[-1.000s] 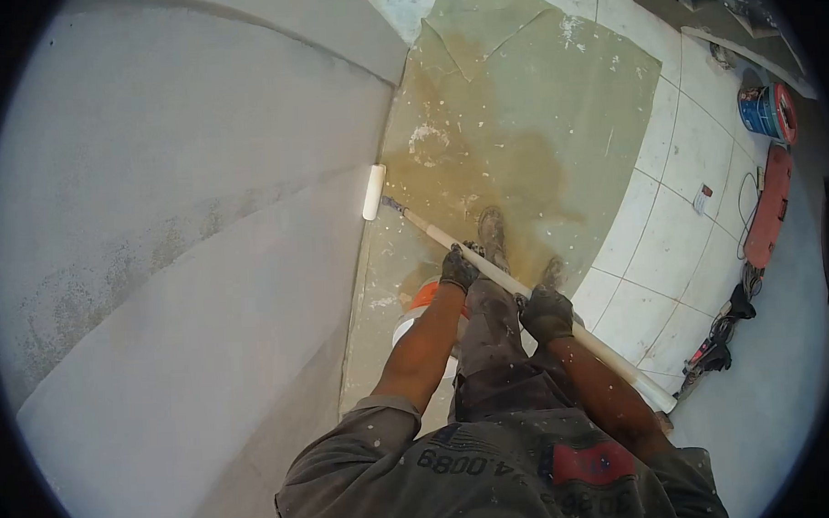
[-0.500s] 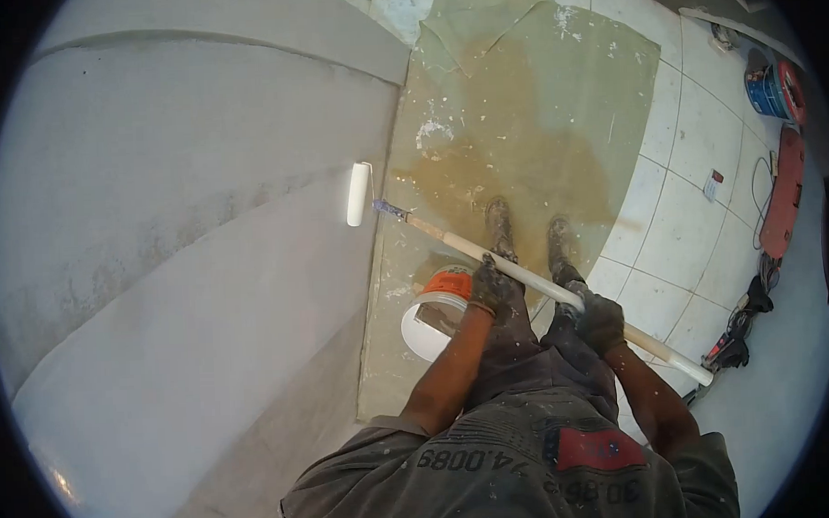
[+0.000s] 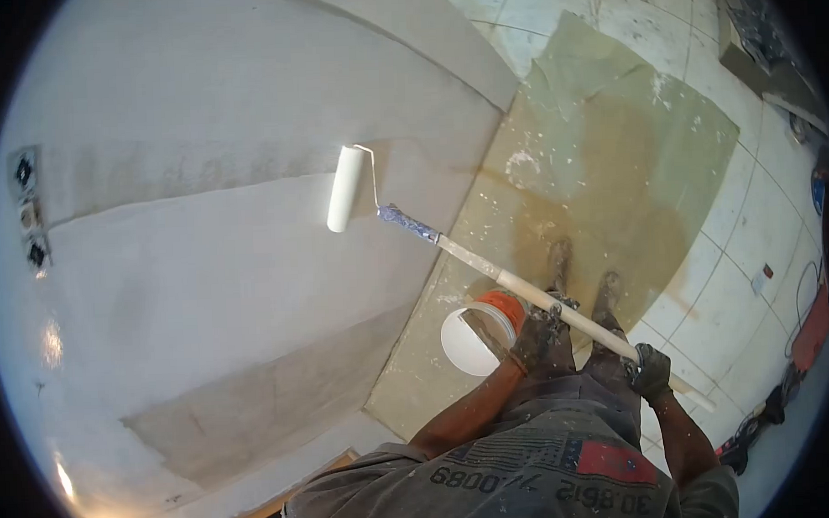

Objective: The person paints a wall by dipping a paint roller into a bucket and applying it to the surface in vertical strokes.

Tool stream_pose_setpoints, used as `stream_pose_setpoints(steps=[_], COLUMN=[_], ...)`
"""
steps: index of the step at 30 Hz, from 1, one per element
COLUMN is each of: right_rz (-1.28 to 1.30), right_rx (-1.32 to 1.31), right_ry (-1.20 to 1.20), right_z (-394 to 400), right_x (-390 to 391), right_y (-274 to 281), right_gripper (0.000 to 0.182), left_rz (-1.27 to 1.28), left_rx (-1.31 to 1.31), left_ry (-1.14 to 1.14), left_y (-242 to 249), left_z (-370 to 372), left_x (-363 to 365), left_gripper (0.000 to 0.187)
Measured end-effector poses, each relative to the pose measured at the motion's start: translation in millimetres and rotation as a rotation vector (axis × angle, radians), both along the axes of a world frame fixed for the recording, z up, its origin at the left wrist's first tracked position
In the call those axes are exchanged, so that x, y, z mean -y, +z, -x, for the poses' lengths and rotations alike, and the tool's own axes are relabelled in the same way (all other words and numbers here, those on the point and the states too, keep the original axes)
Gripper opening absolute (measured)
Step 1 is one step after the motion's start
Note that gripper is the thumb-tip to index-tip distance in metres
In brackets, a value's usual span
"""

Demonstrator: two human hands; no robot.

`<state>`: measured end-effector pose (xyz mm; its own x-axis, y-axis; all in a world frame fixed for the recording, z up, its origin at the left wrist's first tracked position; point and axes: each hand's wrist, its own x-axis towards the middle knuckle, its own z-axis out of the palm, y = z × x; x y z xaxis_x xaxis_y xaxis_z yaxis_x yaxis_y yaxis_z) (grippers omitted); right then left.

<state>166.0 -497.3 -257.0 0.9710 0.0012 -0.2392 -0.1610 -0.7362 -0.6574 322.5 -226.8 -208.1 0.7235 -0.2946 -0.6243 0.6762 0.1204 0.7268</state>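
The right hand (image 3: pixel 651 372), gloved, is closed around the rear part of the pole (image 3: pixel 596 327), a short tail extending beyond it. The left hand (image 3: pixel 538 332), also gloved, is wrapped around the pole farther forward. No gap is evident in either grip, though finger detail is partly hidden. The spacing probably gives leverage: rear hand to drive, front hand to guide.

Both arms reach forward and down from the sleeves. The left forearm angles ahead to the front grip; the right forearm comes in from the right side.

The bucket (image 3: pixel 502 303), with white contents, stands on the sheet (image 3: pixel 684 126) between the legs and the wall (image 3: pixel 205 275), presumably within reach of the roller. The sheet likely shields the tiles (image 3: pixel 708 303). The roller (image 3: pixel 345 188), at the pole's far end, lies over the wall; firm contact cannot be confirmed.
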Motion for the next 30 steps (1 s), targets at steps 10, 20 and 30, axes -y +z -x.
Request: stream_pose_setpoints(steps=[10,20,30], right_rz=[-0.239,-0.393,-0.470], right_rx=[0.133,0.318,0.443], right_ry=[0.164,0.174,0.161], right_z=[-60.0,-158.3,-180.5], right_x=[-61.8,-180.5,-203.2], right_y=[-12.4,52.0,77.7], right_gripper=[0.034,0.027,0.032], left_rz=[-0.070,-0.257,-0.373], left_rx=[0.289,0.599,0.732], left_ry=[0.167,0.333,0.380], left_y=[90.5,200.3,244.3], left_z=[-28.4,-91.1,-95.0], left_x=[-45.2,-118.2,-111.5], left_gripper=[0.032,0.040,0.043])
